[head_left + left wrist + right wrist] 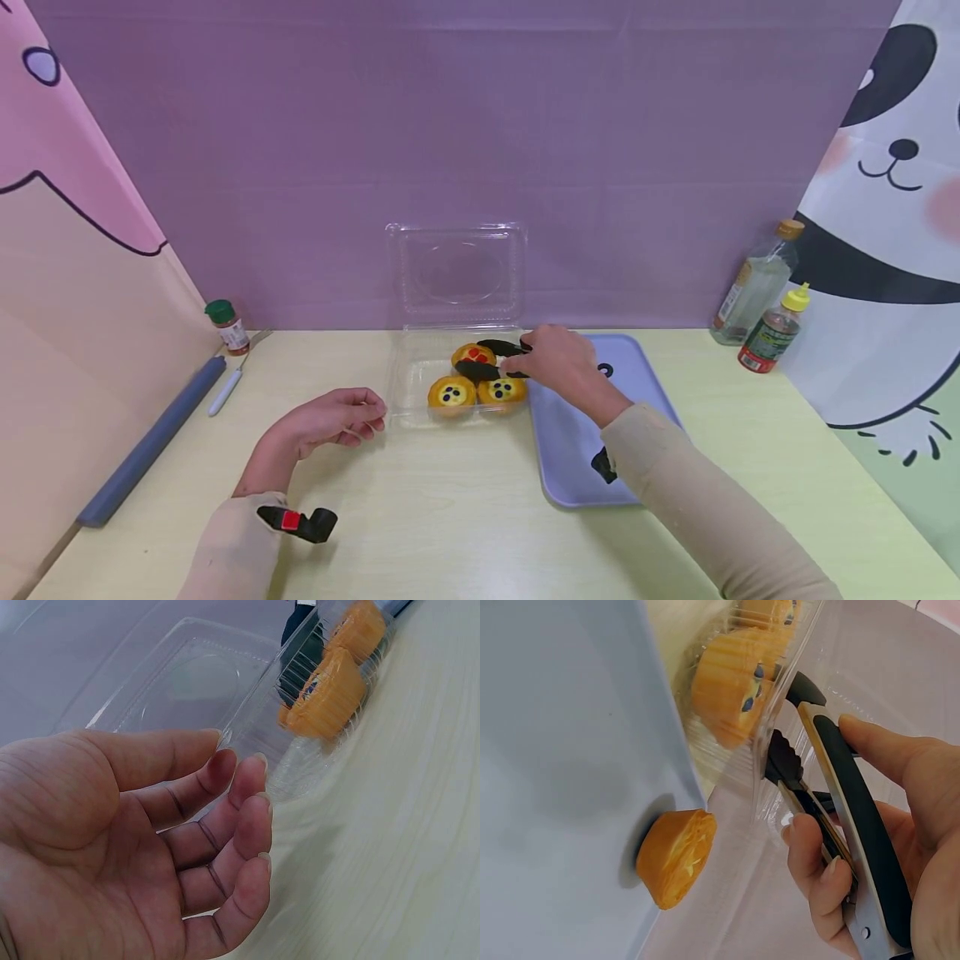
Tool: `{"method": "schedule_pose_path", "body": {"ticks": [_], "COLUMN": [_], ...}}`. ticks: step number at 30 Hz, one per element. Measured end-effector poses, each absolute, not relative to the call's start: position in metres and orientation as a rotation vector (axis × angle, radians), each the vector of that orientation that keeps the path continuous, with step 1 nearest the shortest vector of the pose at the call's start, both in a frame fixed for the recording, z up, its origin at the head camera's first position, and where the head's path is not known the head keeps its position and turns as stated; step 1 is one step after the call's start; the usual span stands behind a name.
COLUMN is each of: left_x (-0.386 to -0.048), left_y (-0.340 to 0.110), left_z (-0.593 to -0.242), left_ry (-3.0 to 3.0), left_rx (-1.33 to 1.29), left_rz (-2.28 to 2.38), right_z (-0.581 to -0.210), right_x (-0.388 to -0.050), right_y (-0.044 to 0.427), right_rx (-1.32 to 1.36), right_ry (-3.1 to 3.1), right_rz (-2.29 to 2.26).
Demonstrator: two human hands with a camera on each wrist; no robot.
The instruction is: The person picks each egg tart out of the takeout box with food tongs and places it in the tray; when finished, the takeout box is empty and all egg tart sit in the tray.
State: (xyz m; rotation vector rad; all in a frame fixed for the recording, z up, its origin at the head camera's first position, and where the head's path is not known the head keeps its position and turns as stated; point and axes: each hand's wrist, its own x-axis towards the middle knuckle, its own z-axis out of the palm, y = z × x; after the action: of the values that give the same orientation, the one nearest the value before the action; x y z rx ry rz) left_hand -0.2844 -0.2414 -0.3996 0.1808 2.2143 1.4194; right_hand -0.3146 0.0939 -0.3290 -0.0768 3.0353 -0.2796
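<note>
While the right hand (558,360) grips black-and-silver tongs (862,825), thumb on one arm and fingers curled at the other, the red-topped egg tart (473,353) lies at about 9 o'clock from those fingers. One black tip sits at the tart's 2 o'clock, the other across its 6 o'clock edge; whether they squeeze it cannot be told. The left hand (341,417) pinches thumb to forefinger at the 8 o'clock corner of the clear plastic clamshell (408,371), its other fingers loosely bent. Two blueberry-topped egg tarts (452,394) sit along the clamshell's 6 o'clock wall.

The raised lid (457,275) stands at 12 o'clock, before the purple backdrop (337,150). The lavender tray (562,433) lies right beside the clamshell at 4 o'clock, and the tabletop (420,517) stretches from 6 o'clock between the forearms.

Only the right wrist view shows a plain-topped tart (676,855) on the tray, near its edge. The left wrist view shows orange tart sides through the ribbed wall.
</note>
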Motion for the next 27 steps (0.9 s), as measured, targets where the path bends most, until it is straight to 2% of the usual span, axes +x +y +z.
{"method": "schedule_pose_path", "body": {"ticks": [15,27], "left_x": [-0.285,-0.283], "left_y": [-0.242,-0.242], "left_z": [-0.401,-0.4], "left_ry": [2.207,2.205], "left_rx": [0.183,0.196], "left_rz": [1.433,1.433], "right_z": [-0.325,-0.304], "right_x": [-0.307,-0.287], "right_y": [0.108,0.137], "right_rx": [-0.133,-0.213], "right_ry": [3.095,3.139], "right_rz": [-0.44,-0.461]}}
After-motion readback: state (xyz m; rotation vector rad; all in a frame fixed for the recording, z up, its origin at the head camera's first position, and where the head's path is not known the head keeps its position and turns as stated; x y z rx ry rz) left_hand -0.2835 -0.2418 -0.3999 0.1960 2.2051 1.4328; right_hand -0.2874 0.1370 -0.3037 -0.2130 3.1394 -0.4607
